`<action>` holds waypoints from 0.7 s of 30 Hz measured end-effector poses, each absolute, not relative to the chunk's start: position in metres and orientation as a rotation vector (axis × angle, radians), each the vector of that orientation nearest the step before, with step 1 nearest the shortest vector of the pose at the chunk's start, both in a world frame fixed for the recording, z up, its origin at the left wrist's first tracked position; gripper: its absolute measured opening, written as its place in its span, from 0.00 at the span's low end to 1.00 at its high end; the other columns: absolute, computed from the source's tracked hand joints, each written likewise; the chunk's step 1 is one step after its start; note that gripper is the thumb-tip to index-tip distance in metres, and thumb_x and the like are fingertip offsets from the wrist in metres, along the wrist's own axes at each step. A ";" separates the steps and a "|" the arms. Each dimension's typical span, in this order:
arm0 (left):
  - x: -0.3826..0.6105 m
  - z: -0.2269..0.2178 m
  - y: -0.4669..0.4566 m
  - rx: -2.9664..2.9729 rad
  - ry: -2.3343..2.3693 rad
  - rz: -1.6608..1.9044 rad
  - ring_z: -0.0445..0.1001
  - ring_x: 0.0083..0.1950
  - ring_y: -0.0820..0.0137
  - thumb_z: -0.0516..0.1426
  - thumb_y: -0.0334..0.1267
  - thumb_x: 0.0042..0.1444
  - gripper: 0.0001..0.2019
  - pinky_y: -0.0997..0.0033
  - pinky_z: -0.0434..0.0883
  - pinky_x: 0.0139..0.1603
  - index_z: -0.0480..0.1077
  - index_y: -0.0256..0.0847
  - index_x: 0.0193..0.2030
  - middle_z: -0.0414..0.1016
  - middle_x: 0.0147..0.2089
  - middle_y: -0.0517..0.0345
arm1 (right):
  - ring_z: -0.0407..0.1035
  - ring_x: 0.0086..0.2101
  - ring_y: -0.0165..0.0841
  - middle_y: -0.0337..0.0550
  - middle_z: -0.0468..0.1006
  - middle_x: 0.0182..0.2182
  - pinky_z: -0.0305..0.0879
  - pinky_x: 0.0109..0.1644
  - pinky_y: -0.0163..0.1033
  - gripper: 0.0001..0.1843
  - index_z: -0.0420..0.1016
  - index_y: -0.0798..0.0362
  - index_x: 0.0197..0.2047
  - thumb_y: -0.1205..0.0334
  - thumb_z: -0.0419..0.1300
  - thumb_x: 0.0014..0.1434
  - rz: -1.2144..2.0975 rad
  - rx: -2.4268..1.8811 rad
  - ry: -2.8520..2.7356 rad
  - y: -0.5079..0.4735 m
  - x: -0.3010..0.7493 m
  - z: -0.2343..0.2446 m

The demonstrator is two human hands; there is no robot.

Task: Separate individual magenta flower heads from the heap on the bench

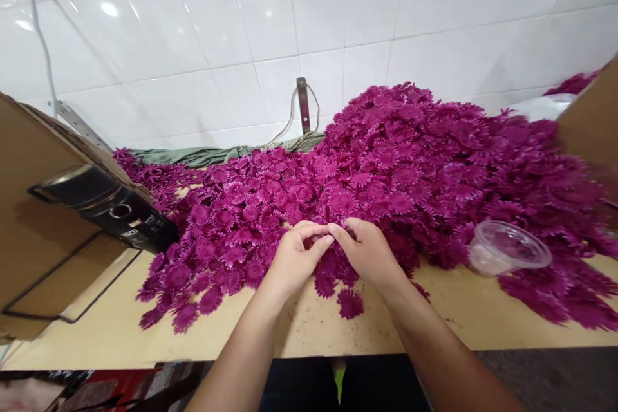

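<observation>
My left hand (298,252) and my right hand (367,250) meet over the front of a big heap of magenta artificial flower heads (386,167). Thumb and fingertips of each are pinched together, almost touching the other hand's. Whatever sits between the fingertips is too small or hidden to make out against the flowers behind. Just below my hands, a single flower head (350,303) lies on the light wooden tabletop (309,335).
A clear plastic tub (524,248) with something pale in it stands among flowers at right. A black cylinder (116,206) leans by a cardboard box (43,180) at left. Behind are a metal bracket (303,106), green cloth (193,154) and a tiled wall (203,26).
</observation>
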State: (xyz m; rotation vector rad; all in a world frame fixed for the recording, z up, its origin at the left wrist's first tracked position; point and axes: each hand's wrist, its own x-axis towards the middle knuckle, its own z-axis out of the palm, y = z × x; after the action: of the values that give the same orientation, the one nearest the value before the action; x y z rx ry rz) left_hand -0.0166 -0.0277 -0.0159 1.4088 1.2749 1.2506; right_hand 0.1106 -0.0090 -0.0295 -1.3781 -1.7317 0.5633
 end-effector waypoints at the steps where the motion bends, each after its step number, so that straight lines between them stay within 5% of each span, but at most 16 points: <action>1: -0.017 -0.014 -0.028 1.374 1.253 1.224 0.67 0.31 0.72 0.60 0.29 0.42 0.03 0.72 0.64 0.36 0.75 0.39 0.27 0.70 0.28 0.59 | 0.46 0.18 0.25 0.31 0.51 0.14 0.43 0.22 0.34 0.21 0.46 0.50 0.16 0.51 0.49 0.53 0.588 -1.376 -1.738 -0.010 0.111 -0.028; 6: -0.019 -0.012 -0.025 1.212 1.155 1.221 0.62 0.24 0.77 0.60 0.32 0.42 0.04 0.76 0.60 0.29 0.69 0.38 0.21 0.66 0.21 0.65 | 0.47 0.19 0.25 0.31 0.49 0.16 0.45 0.22 0.33 0.21 0.47 0.50 0.18 0.49 0.50 0.54 0.752 -1.279 -1.702 -0.014 0.112 -0.023; 11: -0.025 -0.011 -0.024 1.207 1.213 1.288 0.59 0.22 0.78 0.60 0.35 0.43 0.08 0.77 0.58 0.26 0.65 0.37 0.19 0.62 0.19 0.66 | 0.54 0.22 0.27 0.34 0.58 0.19 0.52 0.25 0.33 0.14 0.57 0.52 0.22 0.54 0.49 0.55 0.900 -1.105 -1.767 -0.021 0.113 -0.020; 21: -0.020 -0.013 -0.035 1.316 1.213 1.197 0.64 0.28 0.75 0.58 0.40 0.47 0.09 0.75 0.63 0.31 0.70 0.36 0.30 0.69 0.26 0.61 | 0.49 0.18 0.25 0.31 0.52 0.14 0.46 0.22 0.33 0.18 0.51 0.51 0.17 0.53 0.50 0.52 0.710 -1.280 -1.777 -0.018 0.108 -0.022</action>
State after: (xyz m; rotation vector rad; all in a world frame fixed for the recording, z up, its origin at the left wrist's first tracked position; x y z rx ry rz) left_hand -0.0198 -0.0349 -0.0128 1.3159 1.2129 1.1972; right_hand 0.1083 -0.0185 -0.0218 -1.2798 -1.7770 0.7098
